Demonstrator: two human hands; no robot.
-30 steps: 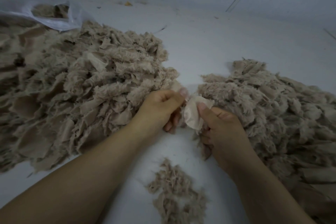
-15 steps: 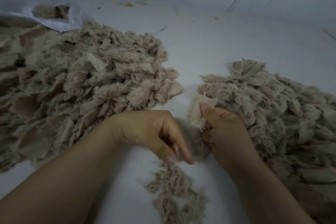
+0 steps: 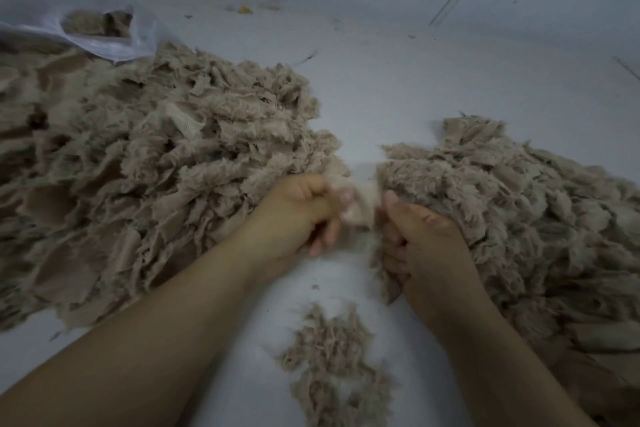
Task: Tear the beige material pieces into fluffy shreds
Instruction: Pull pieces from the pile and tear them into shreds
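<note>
Both hands meet at the centre over a pale tabletop (image 3: 398,87). The left hand (image 3: 294,218) is curled, its fingertips pinching one edge of a small beige piece (image 3: 360,204); this hand is blurred, so the exact finger placement cannot be told. The right hand (image 3: 422,243) is also curled, thumb pointing up, pinching the other edge of the same piece. The piece is held between the two hands, above the tabletop, in the gap between two heaps.

A large heap of beige pieces (image 3: 138,177) spreads out on the left, touching the left hand's back. A second heap (image 3: 519,211) lies on the right, and the right hand rests against its near edge. Below the hands, nearer the person, sits a small pile of fluffy shreds (image 3: 332,360), apart from both heaps.

At the far left a white plastic bag (image 3: 69,28) lies open, with more beige material visible inside, its edge overlapping the large heap.
</note>
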